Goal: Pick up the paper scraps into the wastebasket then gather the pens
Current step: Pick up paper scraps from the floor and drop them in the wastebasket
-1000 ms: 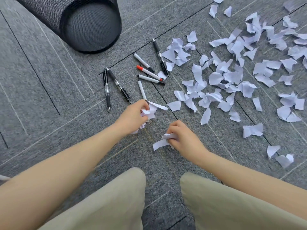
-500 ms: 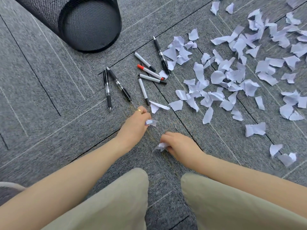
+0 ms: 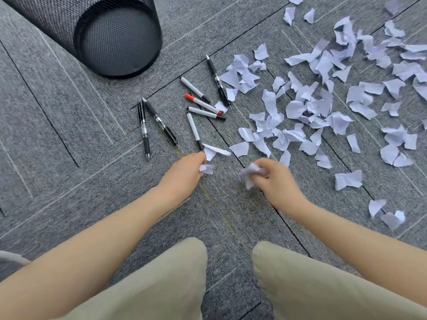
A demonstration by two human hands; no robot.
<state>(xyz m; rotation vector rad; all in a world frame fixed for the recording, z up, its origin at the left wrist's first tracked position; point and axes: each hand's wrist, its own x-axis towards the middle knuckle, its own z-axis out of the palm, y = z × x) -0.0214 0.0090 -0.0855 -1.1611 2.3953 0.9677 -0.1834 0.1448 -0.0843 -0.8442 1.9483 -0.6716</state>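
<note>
Scrap pickup step, early on. My left hand [image 3: 184,172] has its fingers curled round a small wad of paper scraps [image 3: 206,169]. My right hand [image 3: 275,181] is blurred but pinching a crumpled bunch [image 3: 250,173] too. Most loose scraps [image 3: 300,107] lie spread from 12 to 3 o'clock of my hands, a few strays [image 3: 390,215] at 3 to 4. One long torn piece [image 3: 213,150] sits just beyond my left knuckles, touching the tip of a white marker [image 3: 194,131].

The black mesh wastebasket [image 3: 97,31] lies on its side at 11 o'clock, well apart from my hands, mouth facing me. Nothing visible inside it.

Next move, my guess: grab more nearby bits or carry both handfuls to the basket; tight fists needed so nothing drops.

Pens wait untouched: two black gel pens [image 3: 150,125] at 11, white markers, one red-capped [image 3: 203,103], and another black pen [image 3: 217,79] at 12, scraps mixed in.

Surface: grey carpet tiles [image 3: 57,158] with dark seams. My khaki knees [image 3: 161,285] below. Rest of room not shown.
</note>
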